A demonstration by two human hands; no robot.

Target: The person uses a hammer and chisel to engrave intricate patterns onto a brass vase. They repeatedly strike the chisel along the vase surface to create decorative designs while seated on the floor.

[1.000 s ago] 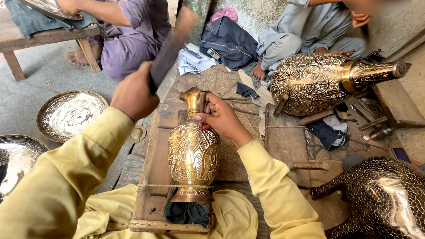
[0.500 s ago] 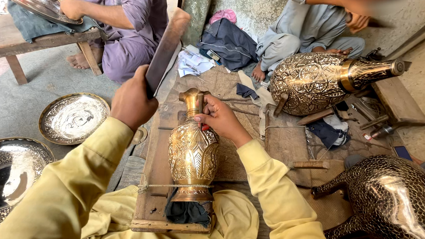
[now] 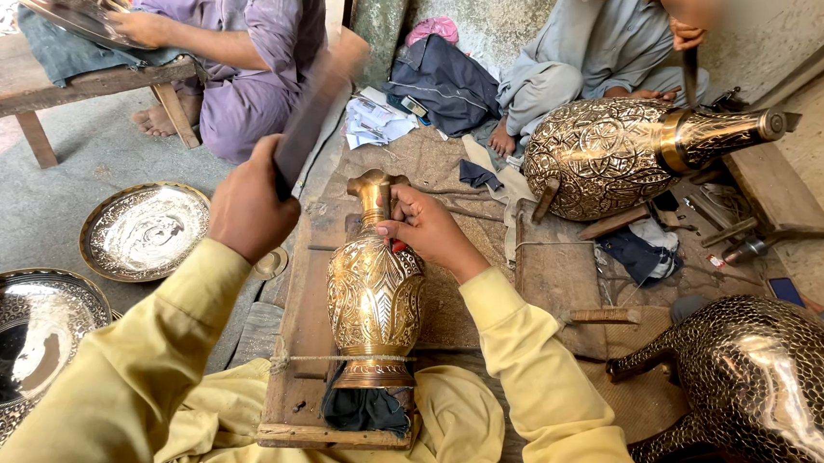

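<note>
my left hand (image 3: 251, 209) is closed tight round a flat bar (image 3: 312, 113), raised over the board (image 3: 301, 365). my right hand (image 3: 426, 229) pinches a small tool, mostly hidden, against the vase (image 3: 375, 297) shoulder. the vase lies near me on the board, tied with string: stiff metal, likely heavy, slick where polished; best held at the neck. nothing visible inside it.

The raised wooden mallet (image 3: 312, 108) is motion-blurred; the engraved tray (image 3: 5, 357) is cut off at left
</note>
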